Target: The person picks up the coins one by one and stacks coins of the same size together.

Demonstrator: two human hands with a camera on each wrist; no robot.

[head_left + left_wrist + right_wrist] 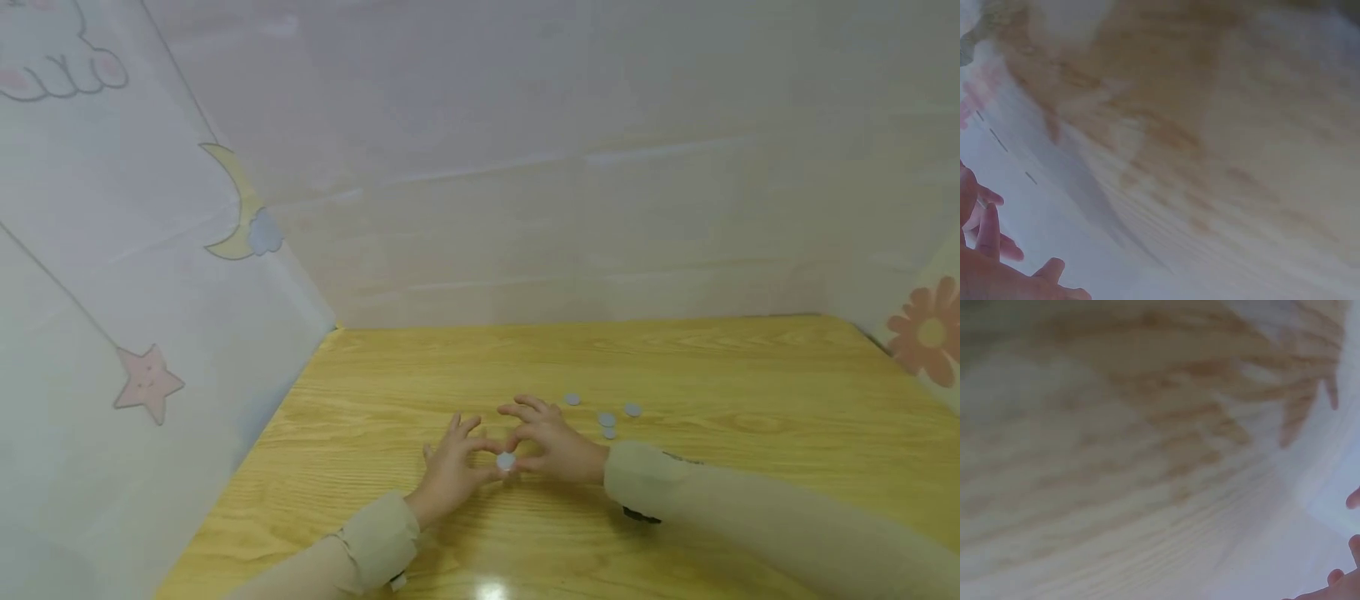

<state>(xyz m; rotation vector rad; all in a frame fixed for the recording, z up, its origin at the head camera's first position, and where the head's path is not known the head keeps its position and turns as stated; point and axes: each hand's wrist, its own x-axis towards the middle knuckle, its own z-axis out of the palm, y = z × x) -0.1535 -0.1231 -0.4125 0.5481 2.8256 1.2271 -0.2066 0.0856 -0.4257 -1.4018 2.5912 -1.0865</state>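
A small white disc [506, 461] is between my two hands over the wooden table, low in the head view. From its left side my left hand [450, 471] pinches it with thumb and forefinger, the other fingers spread upward. My right hand [558, 446] grips the opposite side the same way, its remaining fingers raised. In the left wrist view the fingers [988, 231] show at the lower left edge. Only part of my right hand [1341, 587] enters the right wrist view, at the lower right, and the disc is out of sight there.
Several more pale discs [607, 419] lie on the table [420, 367] just beyond and right of my right hand. A pale sheet [525, 208] stands behind the table, with a decorated one on the left bearing a moon [240, 200] and a star [148, 383].
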